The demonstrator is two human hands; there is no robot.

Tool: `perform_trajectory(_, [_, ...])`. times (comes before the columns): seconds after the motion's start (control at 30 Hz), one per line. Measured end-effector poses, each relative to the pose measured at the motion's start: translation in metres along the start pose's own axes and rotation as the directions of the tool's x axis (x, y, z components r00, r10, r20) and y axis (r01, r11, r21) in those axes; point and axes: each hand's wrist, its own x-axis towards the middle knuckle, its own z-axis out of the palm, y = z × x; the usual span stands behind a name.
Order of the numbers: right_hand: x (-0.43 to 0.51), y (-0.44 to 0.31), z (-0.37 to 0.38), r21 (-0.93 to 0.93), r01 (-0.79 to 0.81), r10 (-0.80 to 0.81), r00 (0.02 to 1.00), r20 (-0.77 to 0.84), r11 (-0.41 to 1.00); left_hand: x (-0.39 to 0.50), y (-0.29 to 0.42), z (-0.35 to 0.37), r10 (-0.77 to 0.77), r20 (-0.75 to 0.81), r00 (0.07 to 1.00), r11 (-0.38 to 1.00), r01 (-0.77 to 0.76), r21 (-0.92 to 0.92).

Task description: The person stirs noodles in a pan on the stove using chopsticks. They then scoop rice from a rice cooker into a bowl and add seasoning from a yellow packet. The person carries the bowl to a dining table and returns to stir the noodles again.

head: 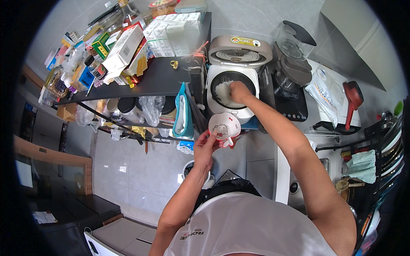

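Observation:
My left hand (205, 148) grips a small white bowl (231, 123) with a red rim, a cartoon cat print and a short handle; my thumb reaches over its inner side. The bowl is tilted in front of a white rice cooker (212, 106) whose lid (240, 51) stands raised. Cooked white rice (223, 92) lies in the cooker's dark inner pot (217, 79). Down inside that pot is my right hand (240, 92), fingers curled, at the rice. Its fingertips and anything they may hold are hidden from view.
To the left, a dark shelf (160, 73) carries boxes, jars and white cartons (173, 35). Teal oven mitts (184, 112) hang off its edge. A blender (293, 73), a white bag (325, 92) and a red-handled pan (352, 99) stand right. Below lies a sink (298, 198).

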Motion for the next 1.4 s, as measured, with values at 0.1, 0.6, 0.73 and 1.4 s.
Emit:
perform_trajectory(0.1, [0.006,0.005,0.005,0.01,-0.018,0.018,1.0,0.012,1.0,0.004,-0.002,-0.004,-0.003,-0.013,1.0,1.0,0.003,0.011])
perform_trajectory(0.6, [0.01,0.006,0.011,0.608,-0.538,0.414,0.841,0.348,0.584,0.001,-0.002,-0.003,-0.034,-0.026,0.999,0.999,0.034,-0.001])
perform_trajectory(0.73, [-0.002,0.005,-0.009,0.692,-0.553,0.425,0.825,0.374,0.464,0.0,0.0,-0.002,-0.02,-0.014,1.0,1.0,0.02,-0.012])
perform_trajectory(1.4, [-0.076,0.001,-0.089,0.826,-0.41,0.397,0.882,0.253,0.386,0.012,0.02,0.03,0.073,-0.006,0.997,0.995,-0.073,-0.062])
